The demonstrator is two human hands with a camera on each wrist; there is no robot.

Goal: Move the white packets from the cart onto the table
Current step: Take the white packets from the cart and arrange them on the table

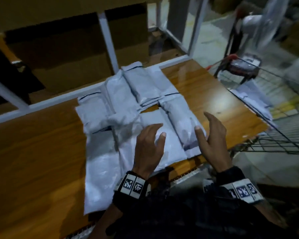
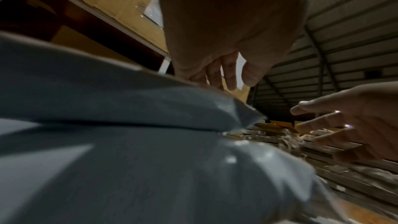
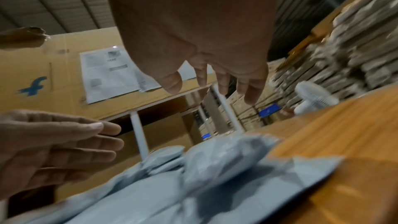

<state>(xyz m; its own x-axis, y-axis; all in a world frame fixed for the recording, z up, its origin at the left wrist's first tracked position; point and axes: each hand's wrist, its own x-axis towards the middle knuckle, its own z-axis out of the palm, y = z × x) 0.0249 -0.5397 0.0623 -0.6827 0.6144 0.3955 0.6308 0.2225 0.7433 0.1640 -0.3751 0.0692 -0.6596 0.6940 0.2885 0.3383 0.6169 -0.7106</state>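
Several white packets (image 1: 128,107) lie side by side and overlapping on the wooden table (image 1: 205,90). My left hand (image 1: 150,144) hovers just over the nearest packets with straight, spread fingers and holds nothing. My right hand (image 1: 212,135) is open beside the right-most packet (image 1: 181,125), thumb near its edge. The wire cart (image 1: 274,104) stands at the table's right end with more white packets (image 1: 254,97) in it. In the left wrist view the left hand (image 2: 224,67) floats above a packet (image 2: 129,108). The right wrist view shows the right hand (image 3: 215,81) open over packets (image 3: 215,168).
A white metal rack frame (image 1: 109,40) with large cardboard boxes (image 1: 59,54) runs along the table's far side. A white fan (image 3: 312,100) and stacked cartons (image 3: 355,43) stand to the right. Bare wood lies left of the packets (image 1: 33,152).
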